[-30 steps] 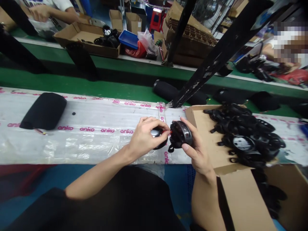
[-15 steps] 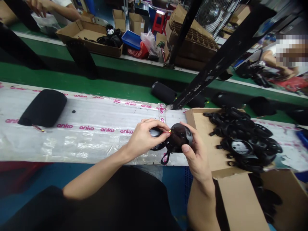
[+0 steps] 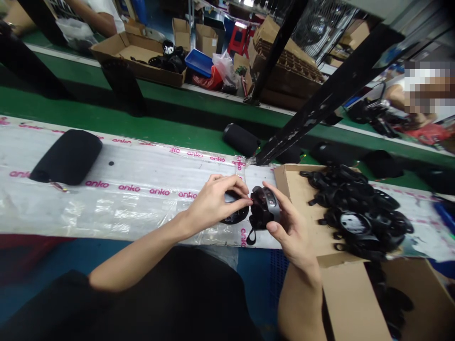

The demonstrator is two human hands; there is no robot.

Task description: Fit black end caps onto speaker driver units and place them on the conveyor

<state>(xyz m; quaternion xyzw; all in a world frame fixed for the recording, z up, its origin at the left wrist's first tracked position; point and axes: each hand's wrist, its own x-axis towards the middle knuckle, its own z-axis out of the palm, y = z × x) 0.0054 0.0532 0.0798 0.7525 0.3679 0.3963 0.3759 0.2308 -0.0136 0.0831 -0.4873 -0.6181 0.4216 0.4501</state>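
Observation:
My right hand [image 3: 293, 229] holds a round black plastic end cap [image 3: 272, 206] on edge, thumb at the bottom and fingers at the top. A small looped strap [image 3: 251, 237] hangs from that cap. At the cap's open side, my left hand [image 3: 222, 201] is closed in a pinch on a small wire connector, of which only a bit of red shows at the fingertips. Partly behind the left fingers is another round black part [image 3: 236, 217]. Farther left lies a black fabric-covered speaker body [image 3: 69, 156] with thin wires [image 3: 59, 186] at its near end.
On the right, a cardboard tray [image 3: 296, 189] holds a heap of black caps with straps [image 3: 355, 203]. An open carton [image 3: 355, 293] stands below it. A dark slanted post [image 3: 320, 99] rises beyond the bench. More black speaker bodies [image 3: 241, 139] lie on the green belt [image 3: 185, 130].
My right hand has turned the end cap, so its outer rim and side now show more. My left fingers stay at the cap, and the yellow bit there is no longer visible.

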